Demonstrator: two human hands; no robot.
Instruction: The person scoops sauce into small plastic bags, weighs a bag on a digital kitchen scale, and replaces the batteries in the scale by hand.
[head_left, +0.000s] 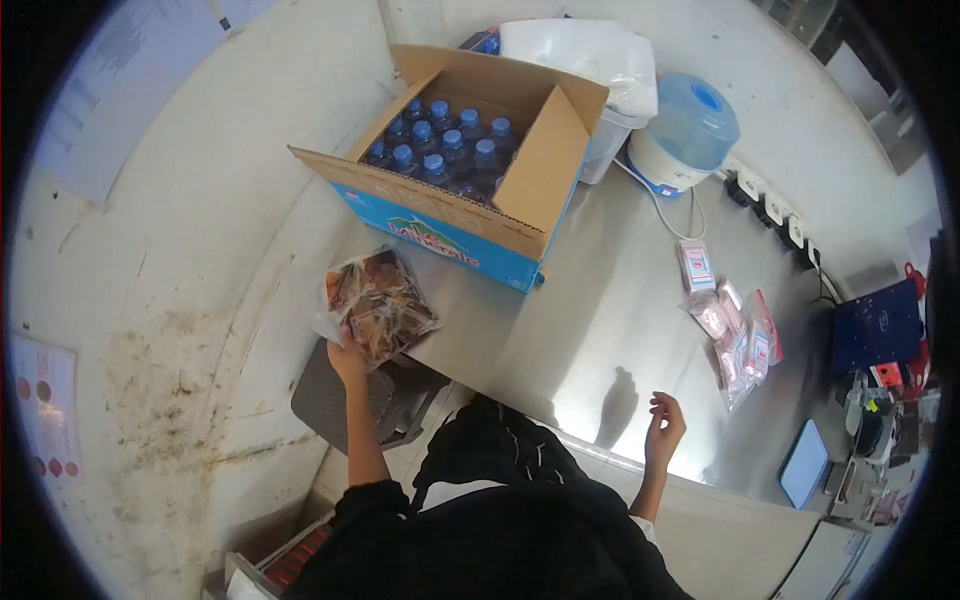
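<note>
My left hand (347, 362) is closed on the lower left edge of a clear plastic bag of brown packets (378, 308); its fingertips are partly hidden by the bag. The bag is at the left end of the metal table (590, 330), in front of an open cardboard box (440, 235) with blue printed sides. Several blue-capped bottles (453, 150) stand upright inside that box. My right hand (665, 428) hovers by the table's front edge, holding nothing, its fingers loosely bent and apart. A shadow of a hand falls on the metal beside it.
Small plastic packs (735, 330) lie in a group on the right of the table. Behind stand a blue-lidded appliance (685, 135) with a white cord and a white plastic tub (608, 140). Sockets with plugs (775, 208) line the wall. A dark stool (375, 395) is below my left arm.
</note>
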